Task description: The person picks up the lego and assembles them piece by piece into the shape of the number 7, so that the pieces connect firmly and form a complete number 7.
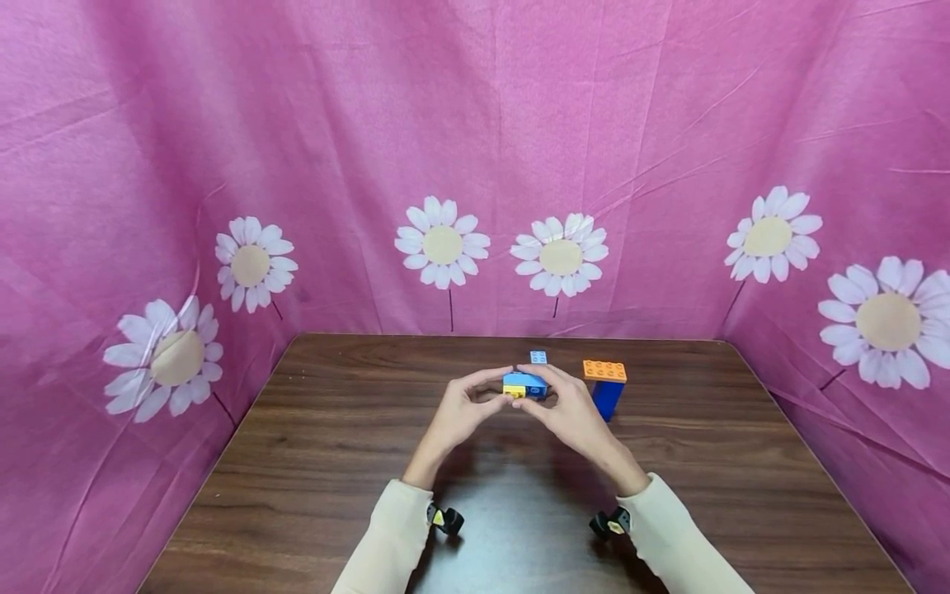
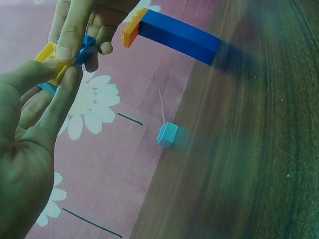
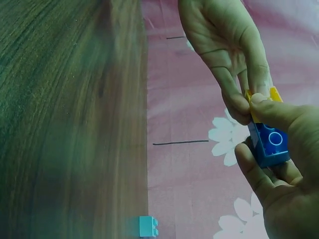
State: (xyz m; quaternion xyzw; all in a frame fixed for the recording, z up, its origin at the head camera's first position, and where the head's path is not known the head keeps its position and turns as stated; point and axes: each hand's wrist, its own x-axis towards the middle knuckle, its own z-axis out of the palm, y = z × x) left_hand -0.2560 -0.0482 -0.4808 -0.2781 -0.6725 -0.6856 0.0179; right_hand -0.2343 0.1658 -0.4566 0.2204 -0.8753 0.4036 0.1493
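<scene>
Both hands meet above the table around a blue brick (image 1: 530, 379) and a smaller yellow brick (image 1: 514, 391), which touch each other. My left hand (image 1: 456, 414) pinches the yellow brick at the left end, its thumb on the near side. From the other side my right hand (image 1: 575, 411) grips the blue brick, fingers behind it and thumb over the yellow brick's edge. The right wrist view shows the blue brick's hollow underside with a ring inside. Fingers cover part of both bricks, so I cannot tell how firmly they are joined.
Right of the hands stands a tall blue block tower (image 1: 609, 401) topped by an orange brick (image 1: 604, 370). A small light-blue brick (image 1: 538, 357) sits behind the hands, near the back edge of the wooden table (image 1: 356, 429). Pink flowered cloth (image 1: 490, 124) surrounds the table's back and sides.
</scene>
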